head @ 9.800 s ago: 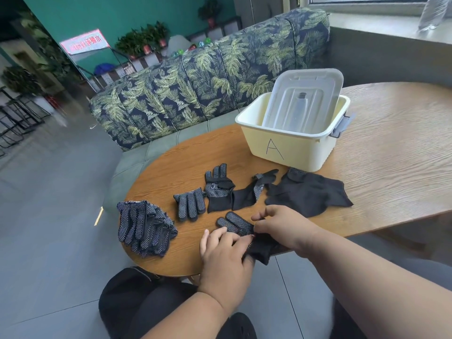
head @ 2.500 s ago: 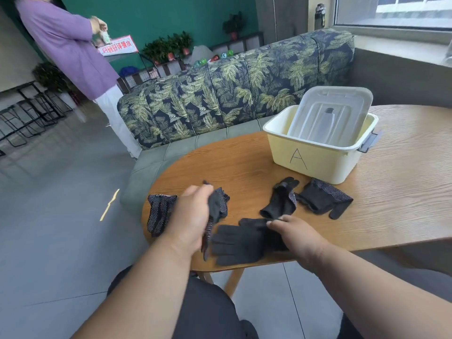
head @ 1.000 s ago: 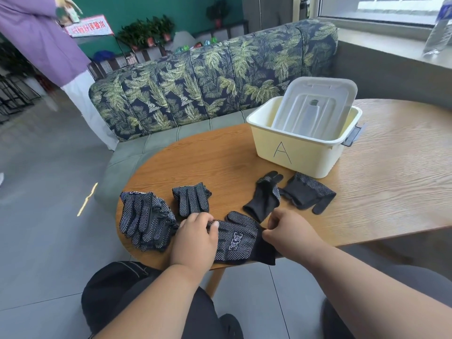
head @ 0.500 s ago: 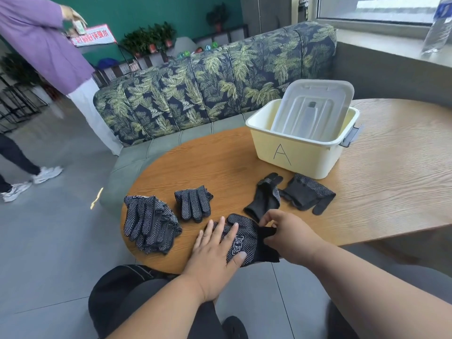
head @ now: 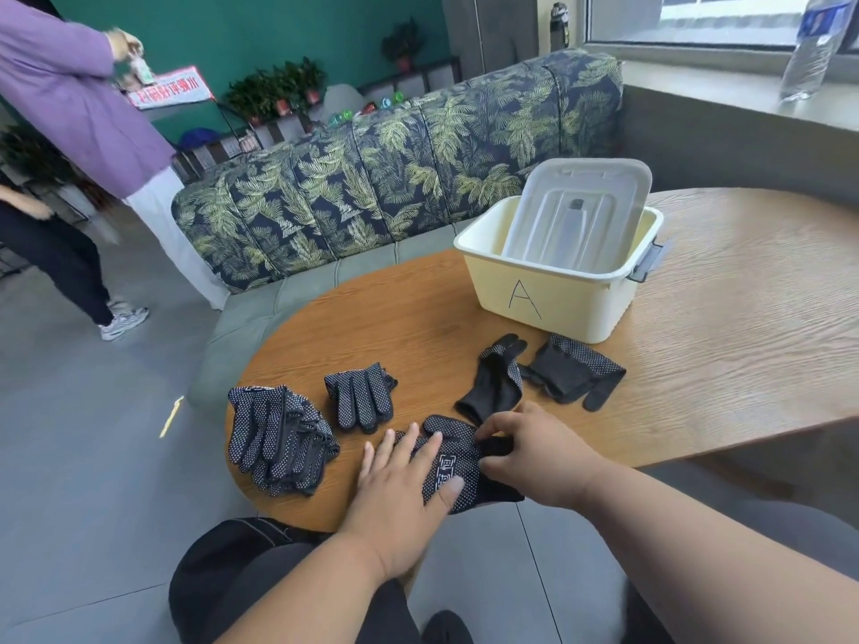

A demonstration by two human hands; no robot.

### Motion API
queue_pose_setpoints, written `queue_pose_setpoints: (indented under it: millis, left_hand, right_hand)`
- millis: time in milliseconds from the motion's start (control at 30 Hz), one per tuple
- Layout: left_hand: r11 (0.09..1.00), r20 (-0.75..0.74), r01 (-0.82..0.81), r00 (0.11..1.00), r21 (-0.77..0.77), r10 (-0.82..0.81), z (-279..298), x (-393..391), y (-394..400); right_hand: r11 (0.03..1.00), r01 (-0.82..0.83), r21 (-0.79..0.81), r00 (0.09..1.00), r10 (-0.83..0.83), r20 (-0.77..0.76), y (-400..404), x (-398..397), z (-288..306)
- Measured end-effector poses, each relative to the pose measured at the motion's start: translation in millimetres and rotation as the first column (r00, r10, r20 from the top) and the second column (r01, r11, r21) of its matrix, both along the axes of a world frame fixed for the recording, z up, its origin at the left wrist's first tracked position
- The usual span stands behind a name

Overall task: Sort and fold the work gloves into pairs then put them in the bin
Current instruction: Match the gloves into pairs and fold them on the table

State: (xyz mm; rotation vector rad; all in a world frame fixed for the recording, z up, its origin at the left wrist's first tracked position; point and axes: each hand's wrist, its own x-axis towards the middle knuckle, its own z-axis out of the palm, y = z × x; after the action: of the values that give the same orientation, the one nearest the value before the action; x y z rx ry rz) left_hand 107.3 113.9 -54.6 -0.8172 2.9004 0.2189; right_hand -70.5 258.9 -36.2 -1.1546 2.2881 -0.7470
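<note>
Both hands work one stacked pair of dotted gloves (head: pixel 453 462) at the near edge of the wooden table (head: pixel 725 364). Our left hand (head: pixel 399 485) lies flat, fingers straight and spread, pressing the finger ends down; our right hand (head: pixel 534 453) pinches the black knit cuff between thumb and forefinger.

To fold well, we judge, we should keep the left palm as an anchor, align the two cuffs, then carry them over towards the fingertips in one motion so the layers do not slip apart.

The fabric is soft, dark knit studded with small white grip dots; a pale printed label shows on the top glove. To the left lie a heap of dotted gloves (head: pixel 279 439) and, just beside it, a compact flat pair (head: pixel 360 397). Beyond our right hand rest a limp plain-backed glove (head: pixel 495 383) and a folded dotted glove (head: pixel 569 371), near each other.

Behind them stands the cream plastic bin (head: pixel 558 299), marked "A", rigid and smooth-walled, well apart from the gloves in hand. A translucent lid (head: pixel 576 211) leans tilted inside it. We cannot tell whether any gloves are in it.
</note>
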Motion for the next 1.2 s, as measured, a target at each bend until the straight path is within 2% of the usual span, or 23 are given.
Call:
queue_pose_setpoints:
  millis: [100, 167, 333, 500, 567, 633, 700, 767, 867, 1000, 1200]
  left_hand:
    - [0.998, -0.194, -0.058, 0.979, -0.004, 0.056, 13, -14, -6]
    - [0.994, -0.248, -0.106, 0.964, -0.018, 0.099, 20, -27, -10]
    - [0.972, -0.107, -0.230, 0.969, -0.050, 0.224, 26, -53, -11]
    - [0.962, -0.102, -0.271, 0.959, -0.041, 0.265, 26, -63, -10]
    - [0.958, -0.088, -0.286, 0.955, -0.006, 0.284, 29, -66, -11]
    - [0.940, -0.099, -0.326, 0.937, 0.098, 0.336, 33, -66, -14]
    - [0.879, -0.131, -0.383, 0.893, 0.283, 0.431, 34, -66, -16]
    - [0.773, -0.170, -0.404, 0.825, 0.490, 0.539, 34, -66, -18]
    - [0.649, -0.194, -0.363, 0.757, 0.668, 0.623, 33, -66, -18]
    - [0.517, -0.232, -0.243, 0.685, 0.821, 0.690, 33, -61, -15]
    - [0.388, -0.239, -0.074, 0.677, 0.919, 0.696, 32, -51, -8]
  right_hand:
    - [0.991, -0.100, 0.090, 0.984, 0.113, -0.141, 0, 6, -1]
    - [0.986, -0.122, 0.117, 0.970, 0.143, -0.195, -2, 9, -2]
    - [0.984, -0.128, 0.125, 0.964, 0.153, -0.217, -4, 8, -2]
    - [0.987, -0.115, 0.111, 0.969, 0.136, -0.206, -4, 5, -7]
    - [0.987, -0.118, 0.113, 0.971, 0.139, -0.193, -5, 3, -8]
    - [0.986, -0.122, 0.117, 0.973, 0.142, -0.182, -5, 1, -7]
    - [0.985, -0.123, 0.122, 0.975, 0.143, -0.172, -6, 0, -7]
    - [0.984, -0.123, 0.129, 0.976, 0.144, -0.164, -7, -1, -7]
    - [0.982, -0.122, 0.141, 0.978, 0.143, -0.154, -8, -2, -7]
    - [0.990, -0.079, 0.116, 0.989, 0.093, -0.116, -10, -2, -7]
    - [0.997, -0.018, 0.076, 0.998, 0.022, -0.054, -13, -5, -8]
